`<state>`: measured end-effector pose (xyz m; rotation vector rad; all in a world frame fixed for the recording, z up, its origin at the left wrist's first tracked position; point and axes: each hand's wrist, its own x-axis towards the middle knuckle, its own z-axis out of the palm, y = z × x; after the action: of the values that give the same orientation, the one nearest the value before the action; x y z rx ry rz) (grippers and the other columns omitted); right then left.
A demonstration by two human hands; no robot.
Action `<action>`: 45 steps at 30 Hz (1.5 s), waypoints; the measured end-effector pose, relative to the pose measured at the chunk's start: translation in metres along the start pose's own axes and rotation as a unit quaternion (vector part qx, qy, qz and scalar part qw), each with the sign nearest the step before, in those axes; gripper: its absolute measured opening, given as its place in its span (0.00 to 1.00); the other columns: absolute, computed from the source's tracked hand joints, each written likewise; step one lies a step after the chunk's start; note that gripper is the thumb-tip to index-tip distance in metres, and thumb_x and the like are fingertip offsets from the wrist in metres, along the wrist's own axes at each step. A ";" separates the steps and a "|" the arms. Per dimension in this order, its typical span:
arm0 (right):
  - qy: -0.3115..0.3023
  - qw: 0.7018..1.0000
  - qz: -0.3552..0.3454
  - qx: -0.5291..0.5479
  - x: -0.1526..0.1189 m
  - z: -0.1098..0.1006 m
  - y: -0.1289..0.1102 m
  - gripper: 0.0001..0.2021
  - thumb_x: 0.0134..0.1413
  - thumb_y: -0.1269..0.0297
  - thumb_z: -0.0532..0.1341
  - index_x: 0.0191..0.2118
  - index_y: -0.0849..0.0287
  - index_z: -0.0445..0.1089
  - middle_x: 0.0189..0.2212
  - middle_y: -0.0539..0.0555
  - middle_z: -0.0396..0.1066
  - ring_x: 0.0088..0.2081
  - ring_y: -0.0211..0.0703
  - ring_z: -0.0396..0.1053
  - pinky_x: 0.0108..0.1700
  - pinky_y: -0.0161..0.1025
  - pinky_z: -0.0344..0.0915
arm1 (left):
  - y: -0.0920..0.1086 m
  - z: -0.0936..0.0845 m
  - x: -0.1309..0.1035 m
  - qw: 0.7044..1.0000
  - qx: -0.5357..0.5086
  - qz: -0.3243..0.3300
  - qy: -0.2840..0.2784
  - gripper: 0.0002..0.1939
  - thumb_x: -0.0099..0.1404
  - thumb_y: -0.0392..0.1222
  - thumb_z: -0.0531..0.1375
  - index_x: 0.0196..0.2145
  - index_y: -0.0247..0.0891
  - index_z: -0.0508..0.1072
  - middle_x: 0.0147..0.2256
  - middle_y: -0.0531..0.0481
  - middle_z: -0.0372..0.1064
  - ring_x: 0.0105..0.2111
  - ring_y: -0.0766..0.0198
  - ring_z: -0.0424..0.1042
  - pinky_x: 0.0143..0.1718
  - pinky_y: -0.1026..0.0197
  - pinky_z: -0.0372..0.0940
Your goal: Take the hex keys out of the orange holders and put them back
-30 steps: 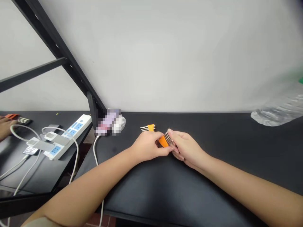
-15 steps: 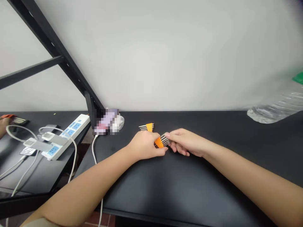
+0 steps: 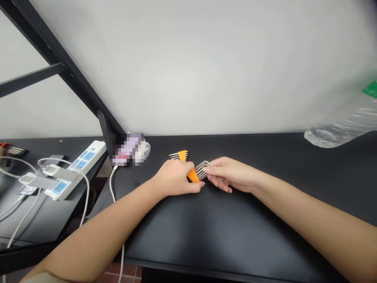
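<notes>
My left hand (image 3: 175,177) is closed around the orange holder (image 3: 193,175) of a hex key set, just above the black table. Several silver L-shaped hex keys (image 3: 202,169) stick out of that holder toward the right, side by side. At their bent ends, my right hand (image 3: 221,173) pinches between thumb and fingers; how many keys it grips I cannot tell. Just beyond my left knuckles lies another orange holder (image 3: 183,155) with silver rods pointing left, partly hidden by the hand.
A phone (image 3: 129,147), blurred out, and a white crumpled item (image 3: 143,151) lie by the black frame (image 3: 85,88). To the left, a white power strip (image 3: 85,157) bears chargers and cables. Clear plastic wrap (image 3: 332,135) is at the right. A white cable (image 3: 111,181) crosses the table's left edge.
The whole view has shifted slightly. The bent ends of the hex keys now show more plainly between my hands. Both hands keep their hold.
</notes>
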<state>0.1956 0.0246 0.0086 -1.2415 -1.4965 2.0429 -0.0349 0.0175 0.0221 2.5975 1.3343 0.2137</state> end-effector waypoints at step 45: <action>0.110 0.674 -0.271 -0.679 -0.019 0.029 0.045 0.54 0.61 0.30 0.51 0.76 0.69 0.36 0.74 0.71 0.39 0.74 0.68 0.42 0.71 0.65 0.49 | 0.000 -0.012 -0.014 0.991 0.122 0.008 -0.060 0.21 0.63 0.59 0.63 0.42 0.38 0.72 0.39 0.41 0.72 0.40 0.48 0.74 0.40 0.51 0.66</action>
<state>0.1934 -0.0240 -0.0207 -1.0195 -2.8334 0.1071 -0.0457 0.0080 0.0332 2.7683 1.3746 -0.1116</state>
